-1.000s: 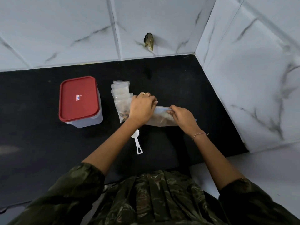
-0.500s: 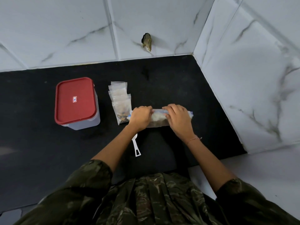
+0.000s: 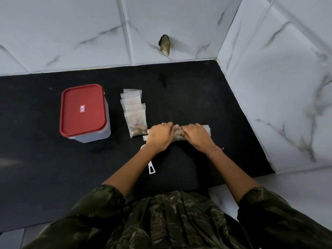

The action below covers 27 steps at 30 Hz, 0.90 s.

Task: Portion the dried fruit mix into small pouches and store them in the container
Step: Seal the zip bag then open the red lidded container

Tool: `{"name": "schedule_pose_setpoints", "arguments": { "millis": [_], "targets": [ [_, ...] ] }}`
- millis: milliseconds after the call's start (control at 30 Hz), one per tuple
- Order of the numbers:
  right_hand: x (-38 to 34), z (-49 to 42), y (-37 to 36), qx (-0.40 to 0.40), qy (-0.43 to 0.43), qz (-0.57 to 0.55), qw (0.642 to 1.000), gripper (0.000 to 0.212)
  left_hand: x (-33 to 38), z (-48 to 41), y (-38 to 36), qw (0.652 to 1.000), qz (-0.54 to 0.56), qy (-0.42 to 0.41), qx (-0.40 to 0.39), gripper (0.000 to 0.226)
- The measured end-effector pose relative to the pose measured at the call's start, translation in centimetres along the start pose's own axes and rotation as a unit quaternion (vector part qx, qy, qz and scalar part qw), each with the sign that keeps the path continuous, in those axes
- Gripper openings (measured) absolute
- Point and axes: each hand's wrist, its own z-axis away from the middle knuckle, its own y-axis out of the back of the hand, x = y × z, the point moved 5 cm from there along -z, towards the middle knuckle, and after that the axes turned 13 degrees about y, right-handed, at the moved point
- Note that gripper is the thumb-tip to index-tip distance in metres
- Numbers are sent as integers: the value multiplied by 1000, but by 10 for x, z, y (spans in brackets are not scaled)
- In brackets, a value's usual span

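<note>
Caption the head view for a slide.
Left hand and right hand grip a rolled bag on the counter beside pouches and a red-lidded container.

Container lid (image 3: 82,110): red plastic, smooth, soft sheen. Container body (image 3: 98,136): frosted translucent plastic. Small pouches (image 3: 133,112), right of container: thin clear plastic film, glossy, slightly crinkled. Large bag (image 3: 206,129), near centre: same clear film. Scoop (image 3: 149,164): white plastic, matt. Countertop (image 3: 197,90): black, matt, fine-grained, rough look. Wall tiles (image 3: 71,33): white marble pattern, smooth, glossy. Chipped patch (image 3: 164,44), far wall: rough, dull. Sleeves (image 3: 86,216): camouflage cloth, matt. Bracelet (image 3: 214,150): thin metal-look chain.
</note>
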Motion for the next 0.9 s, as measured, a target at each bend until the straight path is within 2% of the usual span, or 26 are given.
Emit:
{"name": "schedule_pose_setpoints", "arguments": {
  "millis": [100, 167, 267, 467, 567, 633, 800, 900],
  "targets": [
    [-2, -7, 1, -43, -3, 21, 999, 36, 3, 12, -6, 988, -126, -61, 58, 46],
    [-2, -14, 1, -50, -41, 35, 997, 46, 6, 11, -7, 982, -160, -73, 65, 53],
    [3, -16, 0, -2, -120, 19, 993, 47, 11, -2, -10, 989, -135, -67, 10, 47],
    [12, -14, -5, 58, -118, 5, 991, 27, 9, -20, -8, 989, -101, -95, -45, 43],
    [17, -19, -5, 25, -117, 22, 993, 29, 8, -23, -9, 996, -44, -69, -45, 27],
    [19, -21, -6, 1, -114, 49, 992, 34, 9, -23, -12, 996, -64, -58, -23, 25],
    [16, -14, -13, 59, -121, 90, 987, 54, 6, -20, -20, 984, -164, -63, 36, 51],
    [18, -15, -19, 22, -118, 83, 989, 60, 2, -21, -25, 981, -185, -59, 16, 62]
  ]
}}
